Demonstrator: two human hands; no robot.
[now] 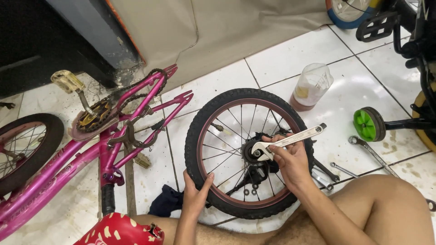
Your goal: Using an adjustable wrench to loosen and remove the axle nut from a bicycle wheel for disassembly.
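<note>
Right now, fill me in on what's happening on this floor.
A person sits on the tiled floor with a small bicycle wheel lying flat in front of them. The left hand grips the tyre at its near edge, while the right hand holds an adjustable wrench with its head set on the nut at the hub. A pink bicycle frame lies to the left, its rear forks bare. More wrenches, a green training wheel and a plastic jug sit to the right.

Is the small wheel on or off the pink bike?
Off. The wheel lies on the tiled floor, apart from the pink bike frame, whose rear fork ends are bare.
</note>
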